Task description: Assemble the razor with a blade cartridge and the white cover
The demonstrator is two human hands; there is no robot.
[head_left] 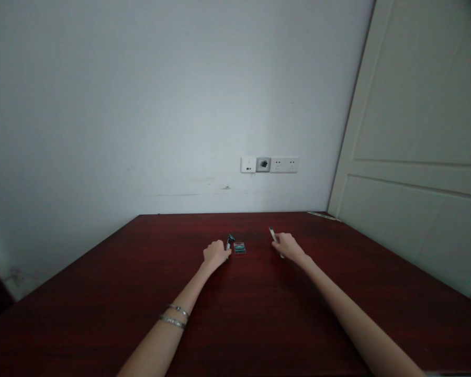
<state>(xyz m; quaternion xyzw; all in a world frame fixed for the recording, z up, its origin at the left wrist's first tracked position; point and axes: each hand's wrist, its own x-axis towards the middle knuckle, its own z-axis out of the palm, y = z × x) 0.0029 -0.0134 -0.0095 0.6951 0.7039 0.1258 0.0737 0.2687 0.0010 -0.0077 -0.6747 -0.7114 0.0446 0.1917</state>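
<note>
My left hand (216, 253) is closed around the handle of a razor (230, 240), whose dark head points up and away at the far side of the fingers. Just right of it, a small clear case (239, 248) with teal parts inside lies on the dark red table (243, 303). My right hand (288, 247) grips a slim white stick-like thing with a dark tip (272, 233); its lower end shows below the fingers, and its exact kind is too small to make out. A gap of bare tabletop separates the case from my right hand.
Behind the table rises a white wall (160, 104) with a row of sockets (284, 165). A pale panelled door (419, 125) stands along the right side. On the back right corner lies a thin patterned strip (324, 215).
</note>
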